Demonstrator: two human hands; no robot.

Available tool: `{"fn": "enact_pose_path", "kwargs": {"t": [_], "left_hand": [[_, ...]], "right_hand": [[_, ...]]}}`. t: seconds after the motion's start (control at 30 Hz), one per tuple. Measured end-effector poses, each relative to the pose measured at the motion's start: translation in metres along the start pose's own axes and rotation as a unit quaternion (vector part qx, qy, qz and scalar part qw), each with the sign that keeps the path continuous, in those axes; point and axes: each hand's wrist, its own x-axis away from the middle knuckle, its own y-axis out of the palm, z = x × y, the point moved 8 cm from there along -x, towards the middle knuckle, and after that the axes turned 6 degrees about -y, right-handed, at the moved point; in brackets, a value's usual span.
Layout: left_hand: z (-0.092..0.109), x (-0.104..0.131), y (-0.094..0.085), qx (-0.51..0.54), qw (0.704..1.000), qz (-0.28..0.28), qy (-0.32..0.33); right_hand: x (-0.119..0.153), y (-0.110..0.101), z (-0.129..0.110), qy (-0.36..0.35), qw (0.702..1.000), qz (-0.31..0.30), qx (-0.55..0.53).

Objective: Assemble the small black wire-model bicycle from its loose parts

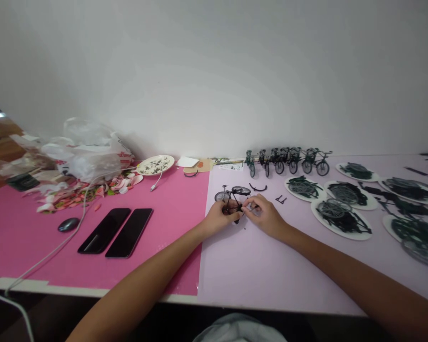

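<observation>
A small black model bicycle (229,194) is held tilted over the lilac part of the table, its two wheels toward the wall. My left hand (219,218) is closed round its frame from the left. From the right, my right hand (262,214) pinches at the same model, fingertips together; whatever lies between them is too small to make out. Just beyond the hands lie a curved black strip (258,188) and a small V-shaped black part (280,199). A tiny dark piece (245,229) rests below the hands.
Several assembled model bicycles (293,161) stand along the wall. White plates (316,209) of dark parts fill the right side. On the pink left side are two phones (128,233), a mouse (68,224), a cable (71,233), a plate of small bits (169,166) and plastic bags (89,154).
</observation>
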Motion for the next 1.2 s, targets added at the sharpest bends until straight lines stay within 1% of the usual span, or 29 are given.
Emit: {"fn": "enact_pose_path", "kwargs": {"t": [0.27, 0.47, 0.6, 0.8, 0.97, 1.2], "left_hand": [[-0.001, -0.001, -0.001, -0.009, 1.0, 0.012, -0.006], [0.0, 0.0, -0.002, -0.011, 1.0, 0.02, -0.008], [-0.002, 0.001, -0.003, -0.007, 0.999, 0.026, -0.024], [-0.001, 0.001, -0.001, 0.002, 0.999, 0.011, -0.03], [0.004, 0.003, -0.002, -0.003, 0.999, 0.026, -0.025], [0.012, 0.006, 0.001, 0.016, 0.999, 0.023, -0.018]], "right_hand": [[-0.001, -0.001, 0.005, 0.029, 0.999, 0.009, -0.031], [-0.001, -0.001, 0.006, 0.035, 0.998, 0.01, -0.042], [-0.001, -0.001, 0.008, 0.039, 0.998, 0.014, -0.052], [-0.001, -0.002, 0.009, 0.037, 0.998, 0.021, -0.055], [-0.001, -0.002, 0.008, 0.035, 0.998, 0.02, -0.052], [0.001, -0.001, 0.008, 0.056, 0.995, 0.021, -0.075]]}}
